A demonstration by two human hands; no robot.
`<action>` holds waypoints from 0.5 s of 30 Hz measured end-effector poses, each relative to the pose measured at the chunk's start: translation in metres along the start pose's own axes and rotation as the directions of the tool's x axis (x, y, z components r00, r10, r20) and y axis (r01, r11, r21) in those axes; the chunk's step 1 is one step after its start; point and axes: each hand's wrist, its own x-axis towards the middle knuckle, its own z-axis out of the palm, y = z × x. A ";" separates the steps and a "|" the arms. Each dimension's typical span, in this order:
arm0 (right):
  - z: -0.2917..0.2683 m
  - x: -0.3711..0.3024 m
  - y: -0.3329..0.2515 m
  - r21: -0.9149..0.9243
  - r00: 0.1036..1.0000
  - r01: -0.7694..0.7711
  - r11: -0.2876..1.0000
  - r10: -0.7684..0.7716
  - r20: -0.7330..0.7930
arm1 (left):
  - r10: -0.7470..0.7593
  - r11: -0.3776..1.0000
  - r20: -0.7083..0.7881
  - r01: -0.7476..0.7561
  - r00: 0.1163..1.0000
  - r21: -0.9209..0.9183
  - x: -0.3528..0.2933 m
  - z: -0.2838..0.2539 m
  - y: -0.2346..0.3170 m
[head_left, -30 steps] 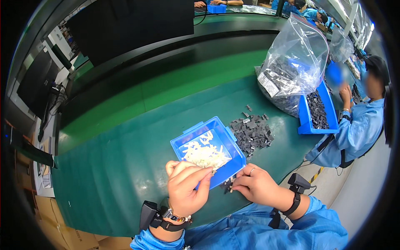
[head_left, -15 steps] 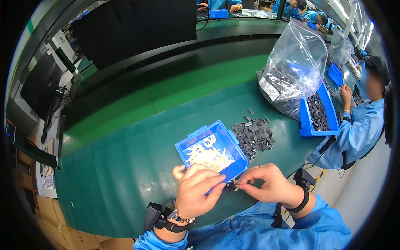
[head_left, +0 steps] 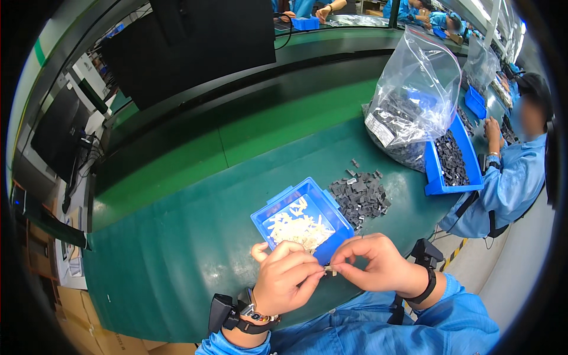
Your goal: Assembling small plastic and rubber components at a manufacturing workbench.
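In front of me on the table is a blue tray (head_left: 264, 220) with a heap of small cream-coloured strips (head_left: 299, 231) inside. My left hand (head_left: 285, 278) is at its near edge, thumb and forefinger pinched together; what lies between them is too small to make out. My right hand (head_left: 376, 266) pinches a small pale strip (head_left: 329, 269) right beside the left fingertips. Both hands nearly meet there, close to the tray's near corner. Just right of the tray lies a loose pile of small dark grey pieces (head_left: 361, 198).
A large clear plastic bag (head_left: 408, 100) of dark pieces stands at the far right, next to a long blue bin (head_left: 436, 177) of similar pieces. A co-worker in blue (head_left: 509, 183) sits at the right. A black panel (head_left: 189, 47) rises beyond the green table (head_left: 160, 266).
My hands have come closer together, the right moving slightly left with the pale strip to the left fingertips. The tray appears marginally lower in view.
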 end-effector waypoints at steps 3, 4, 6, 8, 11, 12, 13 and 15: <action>-0.001 -0.001 0.000 0.004 1.000 -0.017 1.000 0.017 -0.017 | -0.015 1.000 0.000 0.015 1.000 -0.014 0.000 -0.001 0.002; -0.002 -0.001 0.001 0.009 0.999 -0.022 1.000 0.022 -0.034 | -0.034 0.999 0.002 0.034 0.999 -0.020 0.000 -0.001 0.002; -0.008 -0.005 0.002 -0.024 0.997 -0.075 0.997 0.076 0.025 | -0.033 0.999 -0.020 0.033 0.999 -0.004 0.000 -0.002 0.000; -0.011 -0.008 0.006 -0.060 0.988 -0.125 0.990 0.130 0.078 | -0.028 1.000 -0.040 0.029 0.999 0.011 0.001 -0.002 -0.001; -0.006 -0.011 0.014 -0.277 0.988 0.019 0.961 0.024 0.150 | -0.037 0.999 -0.060 0.039 0.997 0.027 0.001 -0.001 0.000; -0.004 -0.010 0.012 -0.245 0.995 0.050 0.968 -0.029 0.091 | -0.027 0.999 -0.069 0.030 0.997 0.035 0.001 -0.001 0.001; -0.002 -0.009 0.010 -0.215 0.996 0.083 0.973 -0.079 0.028 | -0.016 0.999 -0.077 0.020 0.997 0.043 0.001 -0.001 0.001; 0.003 -0.003 0.001 -0.161 0.994 0.109 0.981 -0.111 -0.001 | -0.005 0.999 -0.087 0.008 0.996 0.035 0.000 -0.002 0.001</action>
